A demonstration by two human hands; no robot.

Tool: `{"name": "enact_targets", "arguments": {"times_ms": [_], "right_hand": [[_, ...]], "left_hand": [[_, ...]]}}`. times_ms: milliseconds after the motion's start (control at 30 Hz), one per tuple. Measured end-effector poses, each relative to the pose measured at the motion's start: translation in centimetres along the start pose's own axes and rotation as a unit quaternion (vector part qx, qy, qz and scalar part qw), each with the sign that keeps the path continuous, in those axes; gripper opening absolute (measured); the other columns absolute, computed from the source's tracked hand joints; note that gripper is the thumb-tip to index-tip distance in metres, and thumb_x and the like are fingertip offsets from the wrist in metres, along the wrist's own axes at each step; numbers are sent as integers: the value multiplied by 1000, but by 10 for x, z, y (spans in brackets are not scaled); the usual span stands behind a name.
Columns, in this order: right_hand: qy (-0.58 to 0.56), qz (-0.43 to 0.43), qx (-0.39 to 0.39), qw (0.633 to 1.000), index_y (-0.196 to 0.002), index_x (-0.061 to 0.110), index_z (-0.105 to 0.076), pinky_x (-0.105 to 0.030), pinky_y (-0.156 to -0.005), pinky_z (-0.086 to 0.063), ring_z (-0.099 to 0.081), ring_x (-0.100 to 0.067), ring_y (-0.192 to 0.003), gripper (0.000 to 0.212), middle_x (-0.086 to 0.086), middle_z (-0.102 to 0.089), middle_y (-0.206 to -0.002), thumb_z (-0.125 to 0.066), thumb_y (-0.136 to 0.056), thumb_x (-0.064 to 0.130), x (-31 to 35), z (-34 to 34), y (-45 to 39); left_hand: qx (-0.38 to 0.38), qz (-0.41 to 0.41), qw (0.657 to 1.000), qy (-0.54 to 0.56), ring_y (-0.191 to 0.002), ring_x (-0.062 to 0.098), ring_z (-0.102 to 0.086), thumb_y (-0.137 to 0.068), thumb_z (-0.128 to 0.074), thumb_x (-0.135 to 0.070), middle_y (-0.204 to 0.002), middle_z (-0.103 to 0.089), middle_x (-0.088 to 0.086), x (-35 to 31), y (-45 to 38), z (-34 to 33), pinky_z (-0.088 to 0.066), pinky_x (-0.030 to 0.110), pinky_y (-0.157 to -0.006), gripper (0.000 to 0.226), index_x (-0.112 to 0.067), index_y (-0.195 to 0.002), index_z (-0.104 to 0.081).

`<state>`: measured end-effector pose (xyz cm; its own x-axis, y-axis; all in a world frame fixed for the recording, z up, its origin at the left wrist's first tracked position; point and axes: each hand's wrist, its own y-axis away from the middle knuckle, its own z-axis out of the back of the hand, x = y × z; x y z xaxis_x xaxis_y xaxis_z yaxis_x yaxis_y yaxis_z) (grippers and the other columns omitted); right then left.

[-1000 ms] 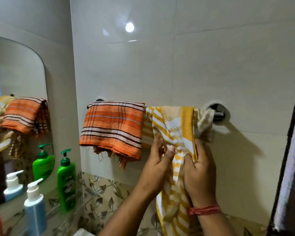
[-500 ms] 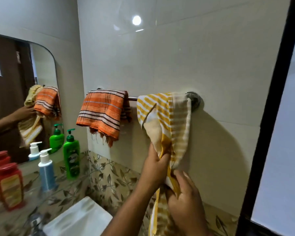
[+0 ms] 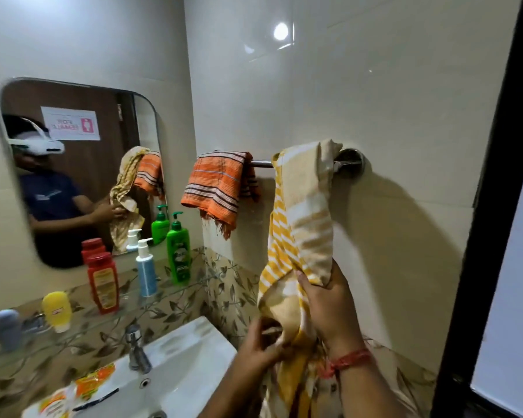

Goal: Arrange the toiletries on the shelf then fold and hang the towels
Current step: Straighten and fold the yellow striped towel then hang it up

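Both hands now sit lower on the yellow towel [image 3: 299,224], which hangs over the towel rail [image 3: 261,163]. Right hand [image 3: 329,306] fingers clamp its middle; left hand [image 3: 261,346] fingers pinch its lower edge.

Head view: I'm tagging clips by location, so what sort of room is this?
Most likely a bathroom: a white sink with a tap, a mirror above a glass shelf of toiletry bottles, and a wall-mounted towel rail.

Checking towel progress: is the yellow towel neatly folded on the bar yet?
No. The yellow towel hangs bunched over the bar, its tail gripped by the right hand and left hand.
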<state>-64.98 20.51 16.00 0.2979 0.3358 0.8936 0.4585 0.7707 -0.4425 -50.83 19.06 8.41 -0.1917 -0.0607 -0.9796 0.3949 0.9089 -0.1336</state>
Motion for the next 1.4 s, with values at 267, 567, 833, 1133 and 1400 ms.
{"name": "enact_targets", "arguments": {"times_ms": [267, 567, 833, 1133, 1400], "right_hand": [[33, -19, 178, 983, -105, 47, -69, -29, -85, -57, -68, 3, -96, 36, 24, -74, -102, -79, -75, 30, -33, 2, 68], [-36, -13, 330, 943, -125, 39, -55, -16, -91, -50, -62, 4, -113, 41, 24, -67, -120, -68, -87, 47, -27, 1, 72], [-52, -50, 116, 991, -92, 22, -68, -42, -72, -57, -70, -21, -83, 40, -3, -73, -85, -57, -89, 61, -32, -48, 65], [119, 162, 363, 910, -135, 40, -51, -27, -107, -41, -47, -1, -130, 53, 16, -49, -142, -65, -86, 52, -4, -100, 1], [67, 53, 558, 826, -91, 29, -63, -16, -72, -44, -56, 7, -75, 14, 24, -65, -77, -63, -87, 42, -9, -173, -18]], "left_hand": [[-71, -29, 989, 124, -104, 21, -72, -80, -66, -41, -113, -75, 3, -43, 15, 15, -57, 38, -84, 57, -19, -132, -54], [-186, -17, 974, 129, -106, 36, -71, -100, -54, -24, -111, -75, 19, -38, 20, 15, -53, 52, -98, 31, -3, -118, -68], [-154, 20, 978, 142, -115, 35, -67, -100, -31, -59, -122, -71, 20, -27, 23, 55, -47, 54, -105, 67, -9, -127, -66], [10, 37, 987, -158, -99, 19, -73, -96, -41, -63, -103, -78, 2, -47, 10, 131, -55, 37, -94, 51, -28, -94, -78], [-2, -52, 979, -196, -71, 4, -64, -97, -50, -56, -76, -72, -6, -53, -10, 190, -48, 19, -65, 46, -24, -83, -79]]}}
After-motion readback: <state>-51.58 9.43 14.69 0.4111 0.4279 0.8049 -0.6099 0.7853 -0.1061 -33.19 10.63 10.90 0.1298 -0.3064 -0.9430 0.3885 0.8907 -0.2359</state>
